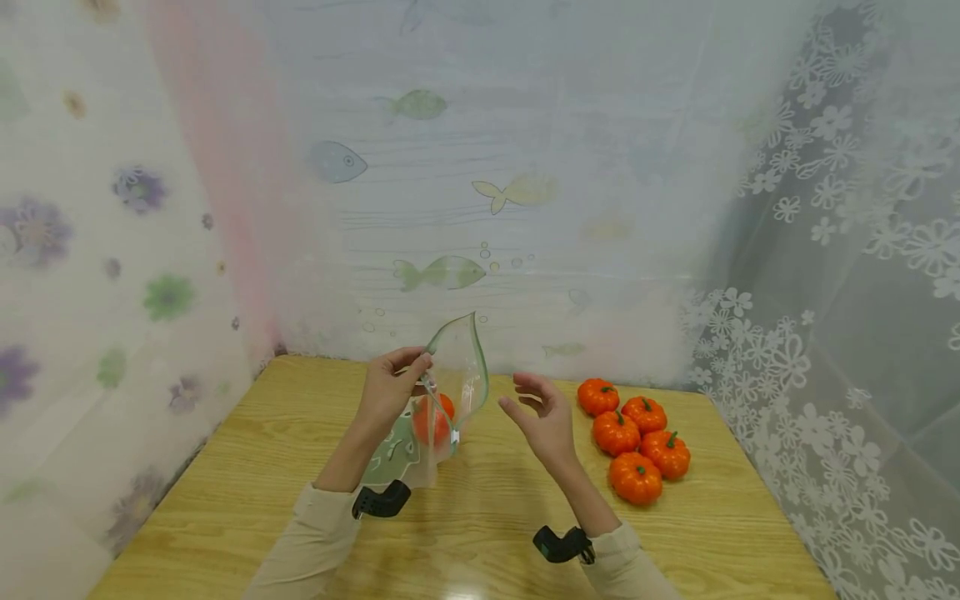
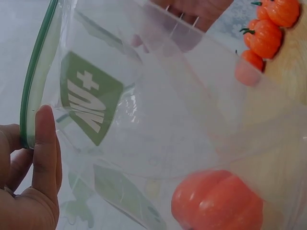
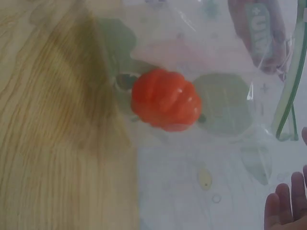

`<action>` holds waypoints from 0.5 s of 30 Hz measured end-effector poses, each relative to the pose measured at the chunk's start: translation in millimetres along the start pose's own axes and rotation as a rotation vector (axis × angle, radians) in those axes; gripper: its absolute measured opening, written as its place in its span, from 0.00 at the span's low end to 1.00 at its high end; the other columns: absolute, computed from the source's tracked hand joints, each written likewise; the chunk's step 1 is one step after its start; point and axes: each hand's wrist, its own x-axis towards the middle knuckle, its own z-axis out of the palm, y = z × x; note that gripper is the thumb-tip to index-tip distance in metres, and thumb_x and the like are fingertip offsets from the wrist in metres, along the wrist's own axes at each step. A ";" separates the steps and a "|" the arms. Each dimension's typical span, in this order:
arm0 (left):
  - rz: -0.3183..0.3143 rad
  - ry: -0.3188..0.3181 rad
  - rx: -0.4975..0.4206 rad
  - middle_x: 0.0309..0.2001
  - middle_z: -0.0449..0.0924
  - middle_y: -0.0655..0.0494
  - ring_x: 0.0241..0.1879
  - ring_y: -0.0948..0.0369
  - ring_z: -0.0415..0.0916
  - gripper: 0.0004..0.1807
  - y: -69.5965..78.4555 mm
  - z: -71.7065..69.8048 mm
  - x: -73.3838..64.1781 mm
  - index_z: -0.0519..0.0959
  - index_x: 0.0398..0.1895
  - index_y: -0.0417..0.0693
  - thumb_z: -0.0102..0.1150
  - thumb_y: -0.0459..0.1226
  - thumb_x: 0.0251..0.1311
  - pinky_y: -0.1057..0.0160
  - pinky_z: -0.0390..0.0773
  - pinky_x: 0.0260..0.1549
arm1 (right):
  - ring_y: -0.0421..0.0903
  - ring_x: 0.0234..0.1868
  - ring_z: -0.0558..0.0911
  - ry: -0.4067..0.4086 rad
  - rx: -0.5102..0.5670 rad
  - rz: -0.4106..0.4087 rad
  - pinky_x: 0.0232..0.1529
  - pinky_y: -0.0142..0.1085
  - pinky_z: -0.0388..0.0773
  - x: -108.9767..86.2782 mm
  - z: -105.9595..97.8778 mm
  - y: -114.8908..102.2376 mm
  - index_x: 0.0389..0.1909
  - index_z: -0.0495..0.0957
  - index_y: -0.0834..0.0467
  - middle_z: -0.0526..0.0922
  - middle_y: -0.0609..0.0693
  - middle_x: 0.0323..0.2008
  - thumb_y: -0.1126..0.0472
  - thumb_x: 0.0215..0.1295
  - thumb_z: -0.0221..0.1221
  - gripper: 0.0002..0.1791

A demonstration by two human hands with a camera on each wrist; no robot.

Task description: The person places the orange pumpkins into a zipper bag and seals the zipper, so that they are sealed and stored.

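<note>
fingers (image 2: 45, 143) of the left hand (image 1: 390, 387) pinch the green-edged rim of a clear, floppy plastic zip bag with green printed panels (image 1: 474, 379), holding it up with its mouth parted. the right hand (image 1: 546, 421) is just right of the bag and holds nothing, its fingers loosely spread and slightly bent, the thumb apart. a glossy, ribbed orange pumpkin (image 3: 165, 99) shows through the film and seems to sit low inside the bag. five more glossy orange pumpkins with green stems (image 1: 617, 432) lie in a cluster well to the right of the bag, on the pale wood-grain bench (image 1: 480, 533).

the step in hand looks like getting the bag's mouth wide and steady. to do it well, the left pinch belongs on the stiffer rim, off the thin wall below, since the film would probably fold inward. the loose edge of the mouth bows towards the right side of the bag, so the right fingers could take it there and draw it gently outward without tugging the bag over. the small white slider (image 1: 455, 436) on the bag's rim is best left clear of the gap. whether the bag's base rests on the bench i cannot tell; tipping the bag might let the round pumpkin roll.
</note>
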 end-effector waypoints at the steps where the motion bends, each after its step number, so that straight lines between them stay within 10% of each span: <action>1: -0.001 0.000 -0.002 0.37 0.81 0.56 0.26 0.66 0.81 0.16 0.2 0.1 -0.1 0.78 0.58 0.28 0.55 0.32 0.74 0.69 0.86 0.33 | 0.43 0.50 0.80 0.005 -0.002 0.014 0.56 0.36 0.81 -1.5 -2.8 3.1 0.53 0.81 0.66 0.83 0.59 0.52 0.71 0.58 0.72 0.21; 15: 0.025 0.014 -0.020 0.37 0.81 0.54 0.24 0.67 0.80 0.15 1.8 1.0 0.7 0.78 0.56 0.27 0.55 0.31 0.74 0.68 0.86 0.30 | 0.39 0.46 0.81 0.111 -0.050 0.070 0.51 0.29 0.82 -18.3 -44.3 31.2 0.52 0.82 0.68 0.83 0.50 0.46 0.72 0.59 0.71 0.19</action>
